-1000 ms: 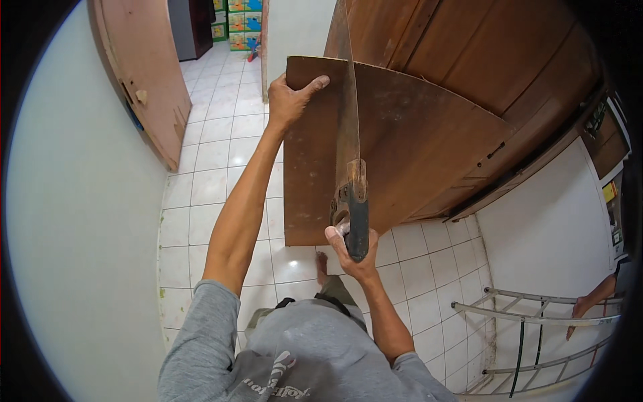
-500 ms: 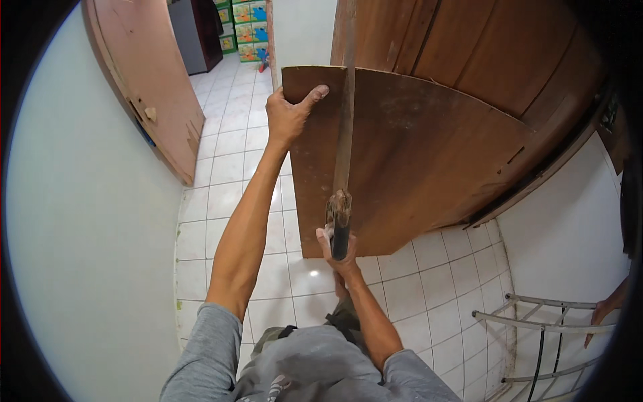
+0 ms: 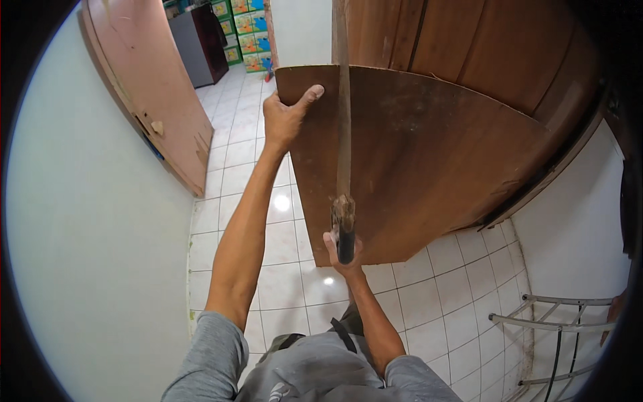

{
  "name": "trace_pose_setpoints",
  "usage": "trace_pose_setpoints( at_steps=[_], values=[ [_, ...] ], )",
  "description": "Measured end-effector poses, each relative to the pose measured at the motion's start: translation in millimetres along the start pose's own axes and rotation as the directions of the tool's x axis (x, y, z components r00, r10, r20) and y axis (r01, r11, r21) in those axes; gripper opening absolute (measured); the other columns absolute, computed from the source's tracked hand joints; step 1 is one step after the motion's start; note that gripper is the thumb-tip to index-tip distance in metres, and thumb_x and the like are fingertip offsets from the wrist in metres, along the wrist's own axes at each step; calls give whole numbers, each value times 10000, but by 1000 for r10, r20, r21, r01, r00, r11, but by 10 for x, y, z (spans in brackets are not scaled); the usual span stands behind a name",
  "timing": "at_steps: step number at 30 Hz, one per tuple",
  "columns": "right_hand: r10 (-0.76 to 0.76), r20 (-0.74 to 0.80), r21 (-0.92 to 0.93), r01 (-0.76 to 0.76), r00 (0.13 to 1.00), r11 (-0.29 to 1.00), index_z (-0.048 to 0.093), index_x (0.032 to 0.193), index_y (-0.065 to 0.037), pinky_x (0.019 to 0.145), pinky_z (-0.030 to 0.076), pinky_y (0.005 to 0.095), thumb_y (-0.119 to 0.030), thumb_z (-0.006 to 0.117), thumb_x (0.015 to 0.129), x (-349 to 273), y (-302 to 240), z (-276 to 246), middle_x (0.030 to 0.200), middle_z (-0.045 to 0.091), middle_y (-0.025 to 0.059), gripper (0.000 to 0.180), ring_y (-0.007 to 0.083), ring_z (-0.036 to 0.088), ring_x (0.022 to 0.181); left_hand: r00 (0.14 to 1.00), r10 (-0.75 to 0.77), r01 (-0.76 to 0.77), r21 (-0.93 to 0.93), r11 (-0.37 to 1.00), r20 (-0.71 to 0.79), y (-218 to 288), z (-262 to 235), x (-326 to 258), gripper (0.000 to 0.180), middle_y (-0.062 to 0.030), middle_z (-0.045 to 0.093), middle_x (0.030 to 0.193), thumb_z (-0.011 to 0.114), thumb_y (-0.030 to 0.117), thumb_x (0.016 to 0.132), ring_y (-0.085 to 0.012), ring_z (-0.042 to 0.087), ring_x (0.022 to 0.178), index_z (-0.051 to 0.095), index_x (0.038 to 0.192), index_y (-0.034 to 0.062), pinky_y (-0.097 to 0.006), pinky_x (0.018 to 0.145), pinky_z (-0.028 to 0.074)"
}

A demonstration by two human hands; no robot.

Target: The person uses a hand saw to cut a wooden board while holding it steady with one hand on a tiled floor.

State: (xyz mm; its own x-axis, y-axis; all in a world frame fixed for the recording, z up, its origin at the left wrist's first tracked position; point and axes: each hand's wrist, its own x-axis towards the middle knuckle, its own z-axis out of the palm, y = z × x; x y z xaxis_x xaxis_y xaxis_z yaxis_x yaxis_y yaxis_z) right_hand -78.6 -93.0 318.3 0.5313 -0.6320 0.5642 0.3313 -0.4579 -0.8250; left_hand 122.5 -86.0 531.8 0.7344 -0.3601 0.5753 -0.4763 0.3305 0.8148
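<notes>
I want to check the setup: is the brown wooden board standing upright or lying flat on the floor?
Upright. The wooden board stands on edge on the tiled floor, and the left hand grips its top corner.

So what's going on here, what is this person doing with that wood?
A person stands on a white tiled floor and steadies a brown wooden panel with the left hand, gripping its top edge near the corner. The right hand holds the dark handle of a handsaw, whose blade runs up along the panel's face. More wooden panels lean behind it, and a metal rack stands at the lower right.
</notes>
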Motion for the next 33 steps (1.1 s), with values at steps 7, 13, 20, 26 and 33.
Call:
trace_pose_setpoints(
  at_steps=[7, 13, 20, 26, 33],
  values=[
    [-98, -5, -75, 97, 995, 992, 582, 776, -23, 579, 481, 311, -50, 709, 767, -241, 224, -14, 707, 585, 97, 129, 194, 595, 630, 999, 50, -50, 17, 999, -20, -42, 50, 7, 440, -87, 680, 872, 801, 316, 751, -133, 621, 772, 648, 946, -48, -267, 727, 497],
    [170, 108, 46, -175, 980, 983, 619, 847, -34, 724, 513, 370, -1, 703, 706, -1318, 385, -141, 881, 642, 127, 168, 274, 640, 827, 1000, -12, 12, -5, 1000, -7, -84, 80, 76, 441, -95, 678, 874, 799, 321, 753, -136, 621, 771, 645, 948, -43, -265, 717, 493],
    [1, 171, -159, 27, 985, 987, 629, 866, -24, 723, 516, 372, 3, 710, 692, -1280, 3, -360, 838, 651, 120, 194, 295, 640, 761, 999, -44, 44, -2, 999, -18, -82, 74, 15, 450, -97, 679, 893, 798, 325, 754, -141, 630, 787, 645, 977, -35, -267, 733, 500],
    [-4, 99, -231, 27, 995, 973, 637, 888, -26, 689, 526, 346, -3, 725, 692, -1023, -216, -567, 878, 666, 124, 217, 285, 654, 816, 1000, 2, -3, -32, 999, -19, -144, 81, 28, 461, -88, 676, 904, 799, 334, 754, -136, 624, 794, 646, 987, -32, -265, 728, 497],
    [62, 68, -160, -50, 996, 986, 628, 964, 30, 693, 513, 286, 30, 678, 695, -861, -326, -580, 888, 664, 113, 273, 185, 654, 785, 997, 34, -31, 45, 999, -67, -119, 185, -53, 437, -86, 672, 928, 790, 315, 767, -129, 617, 792, 644, 999, -26, -262, 726, 491]
  ],
)
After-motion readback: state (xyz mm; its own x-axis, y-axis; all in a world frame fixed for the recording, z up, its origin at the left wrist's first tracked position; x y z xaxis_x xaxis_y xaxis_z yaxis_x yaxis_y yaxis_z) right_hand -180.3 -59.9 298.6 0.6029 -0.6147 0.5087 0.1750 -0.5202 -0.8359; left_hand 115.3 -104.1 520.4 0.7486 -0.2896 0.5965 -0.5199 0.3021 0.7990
